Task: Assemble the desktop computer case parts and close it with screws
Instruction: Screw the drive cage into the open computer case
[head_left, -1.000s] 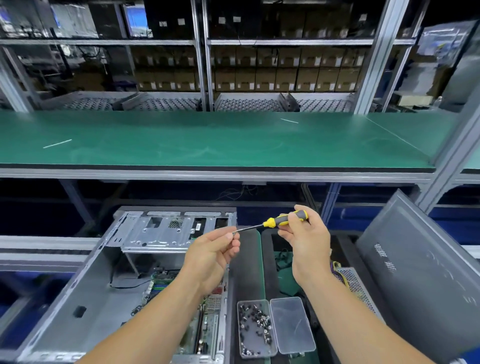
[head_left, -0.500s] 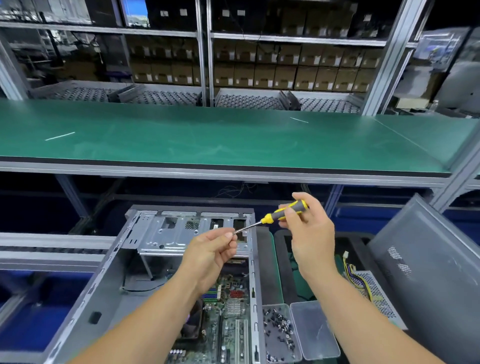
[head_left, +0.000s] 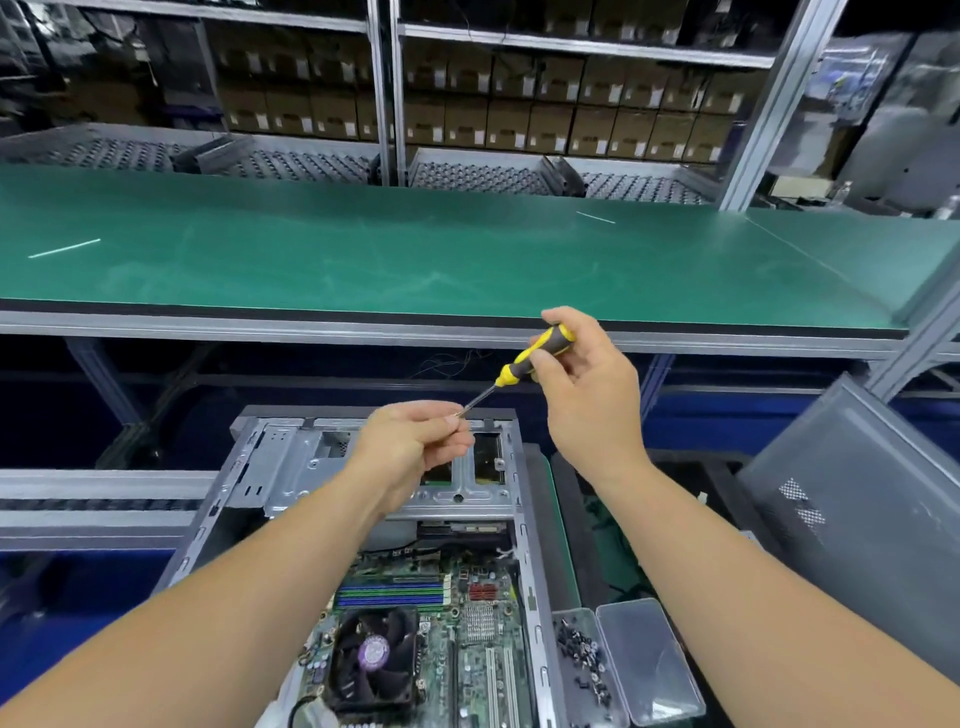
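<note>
R hand (head_left: 587, 384) grips screwdriver (head_left: 530, 358); L hand (head_left: 415, 447) pinches its tip.

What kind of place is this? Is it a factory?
Probably a computer assembly workshop or factory line. An open computer case sits below a long green workbench, shelves behind hold rows of brown boxes, and the right hand holds a screwdriver.

A long green-topped bench (head_left: 415, 260) fronts metal shelving (head_left: 384, 93) (stacked with brown cartons (head_left: 519, 124)) under dim light.
</note>
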